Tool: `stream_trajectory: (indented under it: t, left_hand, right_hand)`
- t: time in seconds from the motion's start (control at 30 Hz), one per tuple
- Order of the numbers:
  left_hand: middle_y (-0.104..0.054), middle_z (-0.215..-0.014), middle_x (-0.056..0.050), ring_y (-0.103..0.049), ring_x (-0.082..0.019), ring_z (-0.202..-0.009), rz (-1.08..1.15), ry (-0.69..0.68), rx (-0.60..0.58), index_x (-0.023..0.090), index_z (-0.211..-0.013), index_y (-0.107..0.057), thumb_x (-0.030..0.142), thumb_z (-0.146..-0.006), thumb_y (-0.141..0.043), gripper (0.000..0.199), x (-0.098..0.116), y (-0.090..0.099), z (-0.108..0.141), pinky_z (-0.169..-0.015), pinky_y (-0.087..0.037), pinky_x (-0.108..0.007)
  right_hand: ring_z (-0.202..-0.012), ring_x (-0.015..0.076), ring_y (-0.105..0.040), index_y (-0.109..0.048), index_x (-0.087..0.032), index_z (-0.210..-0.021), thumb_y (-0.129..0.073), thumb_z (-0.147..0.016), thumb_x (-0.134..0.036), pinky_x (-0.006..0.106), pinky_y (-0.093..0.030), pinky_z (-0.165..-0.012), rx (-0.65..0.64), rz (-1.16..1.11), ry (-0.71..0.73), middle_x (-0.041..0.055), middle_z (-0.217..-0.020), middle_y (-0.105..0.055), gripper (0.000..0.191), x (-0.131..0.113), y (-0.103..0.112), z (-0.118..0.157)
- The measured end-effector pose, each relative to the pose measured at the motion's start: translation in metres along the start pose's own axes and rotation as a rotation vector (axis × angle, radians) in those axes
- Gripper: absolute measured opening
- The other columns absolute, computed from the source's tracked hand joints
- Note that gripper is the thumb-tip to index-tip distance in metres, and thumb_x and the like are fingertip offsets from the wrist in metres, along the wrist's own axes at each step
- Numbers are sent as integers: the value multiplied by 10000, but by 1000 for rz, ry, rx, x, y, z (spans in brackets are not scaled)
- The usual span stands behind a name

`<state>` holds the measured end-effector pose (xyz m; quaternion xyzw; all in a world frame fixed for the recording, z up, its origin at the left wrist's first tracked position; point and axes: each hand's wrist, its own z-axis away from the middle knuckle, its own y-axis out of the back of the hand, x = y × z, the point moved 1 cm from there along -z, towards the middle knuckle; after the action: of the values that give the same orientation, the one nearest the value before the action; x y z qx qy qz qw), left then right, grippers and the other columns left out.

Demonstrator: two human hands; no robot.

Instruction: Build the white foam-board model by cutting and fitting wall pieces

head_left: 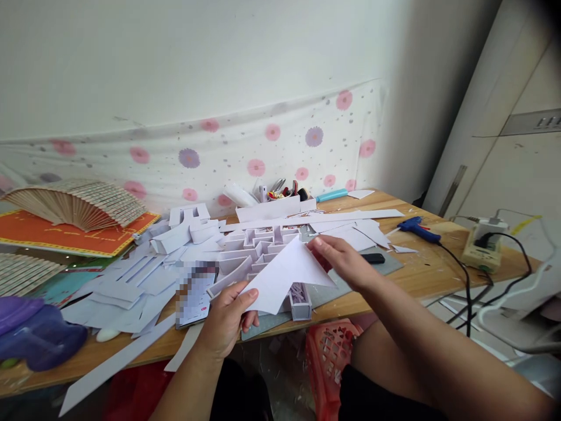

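Note:
A white piece of paper card (280, 272), cut to an angular shape with a peak at the top, is held up over the table's front edge. My left hand (232, 313) pinches its lower left corner between thumb and fingers. At its upper right edge, the fingers of my right hand (335, 254) are closed on the card. Just behind it stands a white card structure (234, 269) with thin walls forming compartments, partly hidden by the card. A small white box (301, 307) of paper scraps shows beneath it.
Paper pieces (127, 292) pile up on the left beside a phone (197, 295), a folding fan (79, 204) and a purple object (39, 333). Rightward lie a blue glue gun (418, 229) and a power strip (482, 245) with cables. A tool box (269, 209) stands behind.

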<state>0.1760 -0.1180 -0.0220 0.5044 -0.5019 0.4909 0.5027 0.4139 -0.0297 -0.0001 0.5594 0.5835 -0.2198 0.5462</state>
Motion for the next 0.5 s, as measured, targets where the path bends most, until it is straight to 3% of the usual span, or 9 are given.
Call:
stream_trajectory:
  t: [0.1,0.2,0.27,0.4,0.5]
  left_hand:
    - [-510,-464,4,-463,-110,-448,-102,27,-108,144,-642,-606,449,-778,-607,334,1,3,-2,-473,-374,-234]
    - [-614,-658,-41,-545,-151,-600,-293,7,-143,146,-719,-646,424,-777,-634,284,9,4,-1,-566,-433,-257]
    - [-646,-779,-48,-574,-176,-718,-376,-8,-213,158,-845,-670,382,-770,-660,237,14,1,3,-644,-451,-264]
    - [-617,-798,-23,-540,-144,-714,-225,36,-444,156,-953,-637,376,-800,-645,268,13,-15,17,-636,-433,-236]
    - [-564,-754,-3,-465,-98,-634,-136,66,-443,140,-929,-625,432,-856,-570,306,7,-27,27,-568,-378,-203]
  right_hand:
    - [-593,120,-454,-505,-177,-744,-389,-903,-581,235,-384,-521,-75,-94,30,3,-675,-499,449,-13,-20,5]
    - [-588,112,-421,-476,-181,-736,-387,-895,-611,226,-357,-502,-141,-153,3,-5,-676,-459,467,-13,-25,9]
    - [-569,96,-384,-459,-179,-718,-398,-893,-620,215,-330,-486,-261,-163,1,-18,-661,-424,479,-12,-25,13]
    - [-543,69,-348,-444,-164,-682,-445,-883,-619,194,-295,-474,-617,-195,33,-43,-617,-380,498,-13,-32,24]
    - [-518,60,-354,-444,-160,-678,-454,-871,-637,186,-289,-455,-687,-271,-20,-49,-590,-386,515,-10,-43,30]
